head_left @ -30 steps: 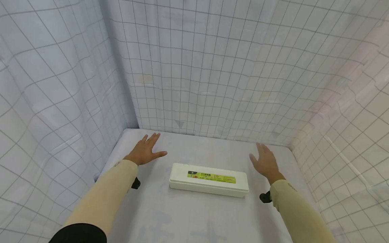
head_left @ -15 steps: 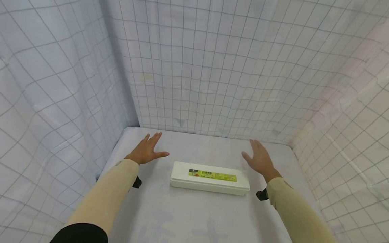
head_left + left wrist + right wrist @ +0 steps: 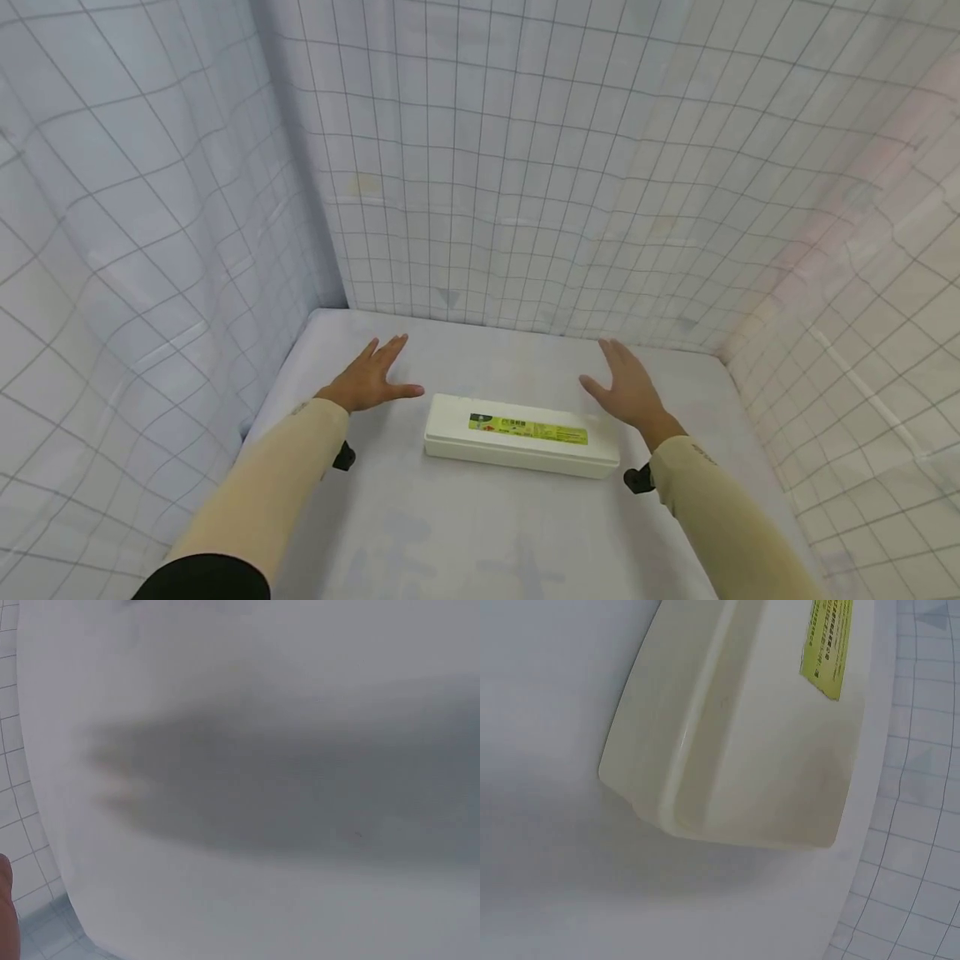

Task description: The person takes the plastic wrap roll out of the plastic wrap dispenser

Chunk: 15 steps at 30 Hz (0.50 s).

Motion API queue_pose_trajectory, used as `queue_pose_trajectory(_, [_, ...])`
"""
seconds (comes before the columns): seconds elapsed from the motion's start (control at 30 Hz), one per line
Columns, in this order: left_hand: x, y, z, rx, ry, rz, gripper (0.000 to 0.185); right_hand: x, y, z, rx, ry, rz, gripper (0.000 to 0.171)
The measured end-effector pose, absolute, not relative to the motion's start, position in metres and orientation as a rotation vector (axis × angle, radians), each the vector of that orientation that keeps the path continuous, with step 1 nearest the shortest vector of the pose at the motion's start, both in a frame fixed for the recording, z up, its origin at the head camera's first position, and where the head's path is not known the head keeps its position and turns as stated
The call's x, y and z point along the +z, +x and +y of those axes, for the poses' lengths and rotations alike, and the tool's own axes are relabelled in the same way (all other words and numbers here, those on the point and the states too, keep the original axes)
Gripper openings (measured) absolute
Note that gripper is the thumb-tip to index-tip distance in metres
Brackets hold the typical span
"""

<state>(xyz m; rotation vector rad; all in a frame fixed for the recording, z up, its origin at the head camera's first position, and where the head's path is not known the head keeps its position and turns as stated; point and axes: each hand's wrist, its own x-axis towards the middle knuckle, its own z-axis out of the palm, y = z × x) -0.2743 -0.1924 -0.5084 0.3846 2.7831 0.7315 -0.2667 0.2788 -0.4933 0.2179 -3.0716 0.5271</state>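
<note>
A long white lidded plastic box (image 3: 450,427), shaped like a cling film dispenser, lies crosswise on the white tabletop. A yellow-green printed label (image 3: 528,428) runs along its lid. My left hand (image 3: 367,383) hovers left of the box with fingers and thumb spread, touching nothing. Beyond the box's right end, my right hand (image 3: 632,393) is held out with its thumb apart from straight fingers; in the head view a small gap to the box shows. The right wrist view has the box's end (image 3: 772,772) close up. In the left wrist view, only a finger (image 3: 7,915) shows at the edge.
White sheets with a grid pattern hang as a back wall (image 3: 495,167), a left wall (image 3: 135,250) and a right wall (image 3: 885,333) around the table (image 3: 450,533). A dark wrist camera (image 3: 639,479) sits under the right wrist, another (image 3: 344,457) under the left.
My right hand has moved left, closer to the box's right end. My left hand has shifted slightly right. The box has kept its place, while the view has tilted a little.
</note>
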Motion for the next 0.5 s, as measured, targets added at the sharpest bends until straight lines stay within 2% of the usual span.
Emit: queue_pose_trajectory(0.5, [-0.525,-0.258,-0.177,0.76,0.437,2.713,0.116,-0.491,-0.253,0.248,0.562,0.439,-3.067,0.09])
